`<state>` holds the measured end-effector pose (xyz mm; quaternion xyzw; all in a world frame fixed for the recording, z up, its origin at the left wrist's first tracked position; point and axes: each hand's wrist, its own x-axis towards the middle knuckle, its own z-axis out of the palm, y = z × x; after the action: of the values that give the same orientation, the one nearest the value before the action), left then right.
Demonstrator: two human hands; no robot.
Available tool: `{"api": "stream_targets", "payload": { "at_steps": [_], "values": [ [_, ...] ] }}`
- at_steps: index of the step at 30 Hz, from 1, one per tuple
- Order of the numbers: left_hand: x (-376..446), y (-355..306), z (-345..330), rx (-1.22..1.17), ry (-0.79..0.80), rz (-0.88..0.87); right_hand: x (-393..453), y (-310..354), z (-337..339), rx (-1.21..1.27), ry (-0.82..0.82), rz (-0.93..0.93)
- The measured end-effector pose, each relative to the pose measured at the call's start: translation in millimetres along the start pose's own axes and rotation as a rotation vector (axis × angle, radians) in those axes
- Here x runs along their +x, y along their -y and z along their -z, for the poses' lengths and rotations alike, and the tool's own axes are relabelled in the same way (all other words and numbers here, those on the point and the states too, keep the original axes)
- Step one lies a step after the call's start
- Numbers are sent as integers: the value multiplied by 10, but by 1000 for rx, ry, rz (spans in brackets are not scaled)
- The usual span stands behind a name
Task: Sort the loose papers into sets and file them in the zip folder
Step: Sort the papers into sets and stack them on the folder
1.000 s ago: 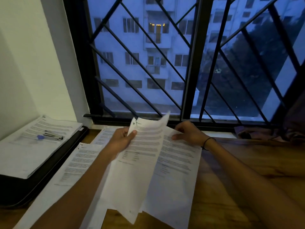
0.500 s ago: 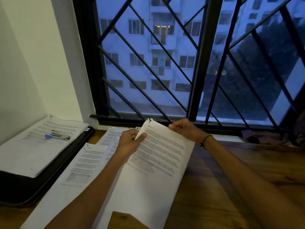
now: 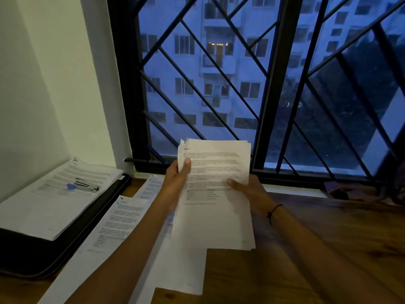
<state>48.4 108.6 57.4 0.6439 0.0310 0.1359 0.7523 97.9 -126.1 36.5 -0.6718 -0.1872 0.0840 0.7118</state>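
Both hands (image 3: 178,178) (image 3: 247,189) hold 1 paper stack (image 3: 215,194); 1 stapler (image 3: 84,186) nearby

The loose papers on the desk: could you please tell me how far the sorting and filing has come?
Done: one set lies on the black zip folder under a stapler. In hand: both hands, left and right, hold a stack. Left: loose sheets on the desk; nothing visibly filed inside.

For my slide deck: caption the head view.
Both hands, left hand and right hand, hold a squared paper stack above the wooden table.
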Motion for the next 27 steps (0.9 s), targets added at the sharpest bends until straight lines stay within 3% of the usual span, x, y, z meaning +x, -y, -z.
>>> {"api": "stream_targets", "payload": {
  "at_steps": [7,11,17,22,27],
  "values": [
    [-41,-422,-49,-92,111,-39,130,386,-11,-31,-118,230],
    [-67,-594,-123,-99,72,-76,118,573,-78,2,-108,322],
    [-170,-291,-113,39,2,-15,90,226,-230,-34,-92,198],
    [-97,-281,-23,22,-38,18,171,311,-319,-128,-111,244],
    [5,-351,181,115,9,48,219,454,-329,-291,44,132]
  ]
}}
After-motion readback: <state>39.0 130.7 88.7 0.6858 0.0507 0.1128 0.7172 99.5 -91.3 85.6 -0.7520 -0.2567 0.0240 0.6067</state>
